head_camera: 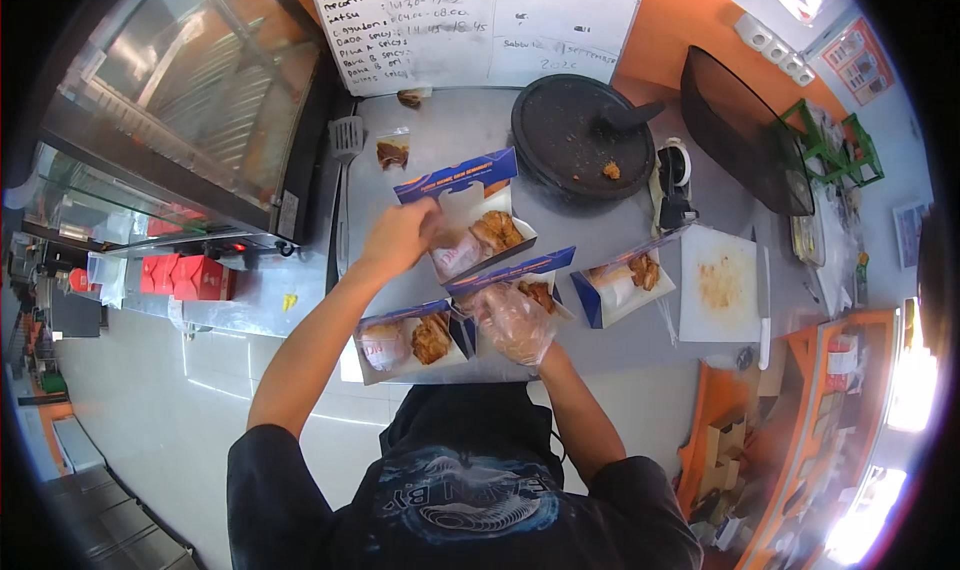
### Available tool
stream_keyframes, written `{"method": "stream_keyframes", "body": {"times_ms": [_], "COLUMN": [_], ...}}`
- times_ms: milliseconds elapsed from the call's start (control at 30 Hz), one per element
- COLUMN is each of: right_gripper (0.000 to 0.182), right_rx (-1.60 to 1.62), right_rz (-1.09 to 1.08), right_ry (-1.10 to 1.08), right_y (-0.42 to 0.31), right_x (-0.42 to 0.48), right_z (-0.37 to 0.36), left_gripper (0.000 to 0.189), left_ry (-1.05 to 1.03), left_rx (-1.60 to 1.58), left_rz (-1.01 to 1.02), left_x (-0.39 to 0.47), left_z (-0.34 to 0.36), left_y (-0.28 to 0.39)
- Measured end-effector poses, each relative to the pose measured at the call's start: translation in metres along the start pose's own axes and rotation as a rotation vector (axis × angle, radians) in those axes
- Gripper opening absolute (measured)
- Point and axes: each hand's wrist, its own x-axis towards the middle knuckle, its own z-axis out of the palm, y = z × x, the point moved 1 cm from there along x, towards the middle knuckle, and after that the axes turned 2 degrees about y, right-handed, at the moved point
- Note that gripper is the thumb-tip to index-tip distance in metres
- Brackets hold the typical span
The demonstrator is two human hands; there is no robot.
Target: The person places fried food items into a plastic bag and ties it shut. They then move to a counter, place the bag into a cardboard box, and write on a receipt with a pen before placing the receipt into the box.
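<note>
My left hand (405,236) is bare and touches the left side of an open blue-and-white cardboard meal box (459,208); whether its fingers grip is unclear. Inside that box lie a wrapped white bundle (456,255) and fried chicken (496,231). My right hand (514,322), in a clear plastic glove, is over another open box (556,259) holding fried chicken (536,294); its fingertips are partly hidden. At the front left, a third open box (450,360) contains a wrapped bundle (382,345) and fried chicken (431,339). A fourth box (587,300) with chicken stands right of my right hand.
A large dark stone mortar (577,139) with its pestle (630,118) stands at the back. On the right are a white cutting board (718,285) and a knife (763,307). A slotted spatula (346,139) and sauce bags (393,150) lie near the glass warming cabinet (289,157).
</note>
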Motion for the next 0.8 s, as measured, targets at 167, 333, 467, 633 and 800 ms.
{"method": "stream_keyframes", "body": {"times_ms": [167, 333, 467, 633, 800], "right_gripper": [0.011, 0.017, 0.026, 0.032, 0.028], "right_rx": [0.041, 0.231, 0.003, 0.088, 0.147], "right_rz": [-0.106, -0.060, -0.010, -0.076, -0.056], "right_ry": [-0.068, -0.012, 0.039, -0.069, -0.034], "right_y": [-0.002, 0.014, 0.010, 0.013, 0.042], "right_x": [0.005, 0.006, 0.005, 0.009, 0.002], "right_z": [-0.009, -0.012, 0.004, 0.009, 0.006], "left_gripper": [0.011, 0.010, 0.018, 0.033, 0.039], "left_ry": [0.112, 0.066, -0.128, -0.289, -0.059], "left_rx": [-0.134, -0.182, -0.106, -0.019, -0.060], "left_rz": [-0.072, -0.001, 0.056, 0.082, -0.027], "left_x": [0.014, 0.007, 0.000, -0.013, -0.055], "left_z": [-0.013, -0.009, -0.008, -0.015, -0.058], "left_y": [0.003, 0.004, -0.006, -0.012, 0.091]}}
